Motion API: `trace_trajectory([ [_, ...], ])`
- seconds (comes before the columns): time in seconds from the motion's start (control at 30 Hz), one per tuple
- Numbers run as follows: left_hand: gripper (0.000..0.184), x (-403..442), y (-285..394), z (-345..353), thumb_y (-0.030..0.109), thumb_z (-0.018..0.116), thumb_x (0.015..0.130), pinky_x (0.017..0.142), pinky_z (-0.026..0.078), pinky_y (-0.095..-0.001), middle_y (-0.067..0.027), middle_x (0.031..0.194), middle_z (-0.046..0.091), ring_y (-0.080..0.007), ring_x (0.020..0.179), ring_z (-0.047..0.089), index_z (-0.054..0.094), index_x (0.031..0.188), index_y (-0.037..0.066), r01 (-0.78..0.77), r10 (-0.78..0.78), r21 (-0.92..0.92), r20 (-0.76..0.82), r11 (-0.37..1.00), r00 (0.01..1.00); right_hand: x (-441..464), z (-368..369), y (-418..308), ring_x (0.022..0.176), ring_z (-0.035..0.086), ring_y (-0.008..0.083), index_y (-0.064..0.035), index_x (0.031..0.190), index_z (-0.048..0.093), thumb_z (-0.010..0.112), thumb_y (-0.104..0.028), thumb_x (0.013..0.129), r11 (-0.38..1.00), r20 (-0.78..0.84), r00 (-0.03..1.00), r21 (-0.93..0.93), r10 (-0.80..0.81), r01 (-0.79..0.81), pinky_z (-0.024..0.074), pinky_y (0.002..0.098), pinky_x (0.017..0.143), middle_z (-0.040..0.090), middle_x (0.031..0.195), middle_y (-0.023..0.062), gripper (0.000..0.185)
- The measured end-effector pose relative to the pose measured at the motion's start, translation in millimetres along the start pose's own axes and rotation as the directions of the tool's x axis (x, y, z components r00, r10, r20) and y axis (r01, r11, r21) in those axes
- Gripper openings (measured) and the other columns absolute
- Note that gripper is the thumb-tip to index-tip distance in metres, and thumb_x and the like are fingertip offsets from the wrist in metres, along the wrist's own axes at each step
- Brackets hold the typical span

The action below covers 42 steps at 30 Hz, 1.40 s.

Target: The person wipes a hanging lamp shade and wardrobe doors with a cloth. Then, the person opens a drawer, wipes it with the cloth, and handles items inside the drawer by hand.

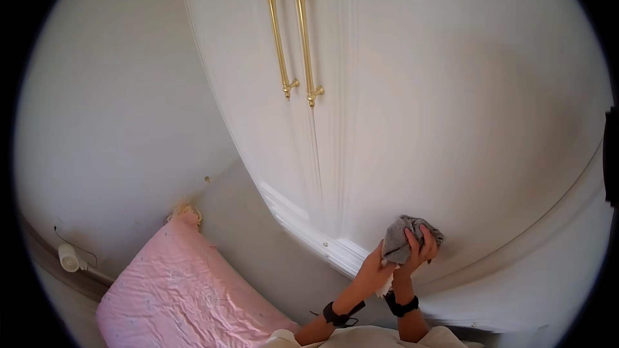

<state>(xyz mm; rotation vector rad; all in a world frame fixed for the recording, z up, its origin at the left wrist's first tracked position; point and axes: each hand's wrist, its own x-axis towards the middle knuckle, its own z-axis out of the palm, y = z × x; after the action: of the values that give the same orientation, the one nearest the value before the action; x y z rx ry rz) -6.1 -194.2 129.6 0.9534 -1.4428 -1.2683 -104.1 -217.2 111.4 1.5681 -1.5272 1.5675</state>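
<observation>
A crumpled grey cloth (398, 245) is bunched between my two hands, low in front of the white cabinet door (412, 122). My right hand (422, 248) wraps its fingers over the cloth's right side. From the left, my left hand (373, 272) grips the cloth's lower edge, its fingertips partly hidden. Something small and white (385, 287) shows just below the hands; I cannot make out what it is. Dark bands circle both wrists. Whether the cloth touches the door cannot be told.
Two long gold handles (308, 38) stick out from the cabinet doors at the upper middle. A bed with a pink quilted cover (187, 283) stands at lower left, by a grey wall. A white lamp-like object (68, 258) with a cord is at far left.
</observation>
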Motion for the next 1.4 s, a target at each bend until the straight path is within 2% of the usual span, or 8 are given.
trace_trajectory([
  [0.2,0.045,3.6,-33.4,8.1,0.009,0.052,0.081,0.068,0.047,-0.0306,-0.0169,0.097,0.059,-0.0208,0.080,0.060,0.039,0.123,0.000,-0.082,0.074,-0.082,-0.100,0.993,0.992,-8.6,7.9,12.4,0.111,0.040,0.0236,-0.0206,0.098,0.062,0.059,-0.025,0.076,0.986,0.065,0.996,-0.153,-0.062,0.071,0.0231,0.0422,0.094,0.049,0.118,0.0020,0.022],
  [0.5,0.040,-9.5,-26.8,23.8,0.006,0.053,0.082,0.075,0.046,-0.0284,-0.0113,0.103,0.058,-0.0146,0.090,0.056,0.041,0.120,-0.002,0.038,-0.053,-0.076,-0.203,0.996,0.978,-0.6,-4.1,12.0,0.111,0.039,0.0235,-0.0196,0.096,0.063,0.058,-0.023,0.074,0.999,0.195,0.980,0.033,-0.028,0.022,0.0217,0.0417,0.094,0.050,0.117,0.0019,0.023],
  [0.6,0.040,-9.8,-21.1,18.1,0.007,0.052,0.081,0.062,0.047,-0.0288,-0.0174,0.094,0.059,-0.0182,0.076,0.059,0.040,0.118,-0.001,-0.128,0.127,0.008,-0.212,0.992,0.969,3.1,-1.4,-7.0,0.112,0.038,0.0252,-0.0168,0.095,0.062,0.061,-0.028,0.073,0.959,0.042,0.994,0.261,0.102,-0.110,0.0219,0.0414,0.096,0.049,0.118,0.0028,0.024],
  [0.7,0.046,-4.8,-29.2,3.8,-0.001,0.049,0.078,0.080,0.045,-0.0278,-0.0116,0.103,0.058,-0.0151,0.092,0.055,0.038,0.123,-0.001,-0.031,0.031,-0.004,-0.129,1.000,0.991,-8.6,19.3,0.8,0.111,0.038,0.0264,-0.0149,0.093,0.060,0.063,-0.030,0.074,0.967,-0.046,0.997,0.249,0.066,-0.052,0.0226,0.0414,0.097,0.049,0.118,0.0035,0.024],
  [0.8,0.048,-1.7,-51.1,4.3,-0.002,0.049,0.077,0.082,0.044,-0.0278,-0.0117,0.103,0.058,-0.0150,0.094,0.054,0.037,0.123,-0.001,-0.156,0.174,0.126,-0.145,0.980,0.974,-12.7,17.0,5.7,0.110,0.038,0.0260,-0.0153,0.092,0.060,0.062,-0.033,0.075,0.961,-0.100,0.993,0.274,0.066,-0.036,0.0258,0.0412,0.094,0.050,0.116,0.0045,0.024],
  [0.9,0.049,1.0,-11.4,-21.4,0.000,0.053,0.076,0.083,0.043,-0.0284,-0.0122,0.106,0.057,-0.0161,0.097,0.053,0.038,0.123,-0.001,-0.049,0.050,0.107,-0.012,0.993,0.999,-5.5,40.5,-8.0,0.107,0.038,0.0262,-0.0170,0.090,0.059,0.061,-0.037,0.077,0.961,-0.303,0.950,0.278,0.078,0.010,0.0291,0.0409,0.092,0.050,0.114,0.0048,0.023],
  [1.0,0.049,19.7,-14.0,-50.0,0.000,0.053,0.075,0.065,0.048,-0.0249,-0.0143,0.094,0.058,-0.0166,0.082,0.057,0.036,0.122,0.000,-0.257,0.222,0.235,0.168,0.937,0.961,1.3,52.4,-21.4,0.104,0.038,0.0266,-0.0195,0.089,0.059,0.059,-0.040,0.078,0.980,-0.448,0.892,0.197,0.066,0.027,0.0313,0.0409,0.089,0.050,0.112,0.0047,0.023],
  [1.4,0.054,48.4,-101.2,-54.9,0.009,0.062,0.074,0.086,0.042,-0.0310,-0.0147,0.107,0.058,-0.0205,0.100,0.055,0.039,0.122,0.001,-0.138,0.115,0.147,0.151,0.980,0.982,-54.2,68.0,17.6,0.107,0.037,0.0280,-0.0220,0.090,0.057,0.066,-0.032,0.071,0.999,-0.185,0.982,0.027,0.038,-0.034,0.0285,0.0454,0.092,0.050,0.112,0.0038,0.024],
])
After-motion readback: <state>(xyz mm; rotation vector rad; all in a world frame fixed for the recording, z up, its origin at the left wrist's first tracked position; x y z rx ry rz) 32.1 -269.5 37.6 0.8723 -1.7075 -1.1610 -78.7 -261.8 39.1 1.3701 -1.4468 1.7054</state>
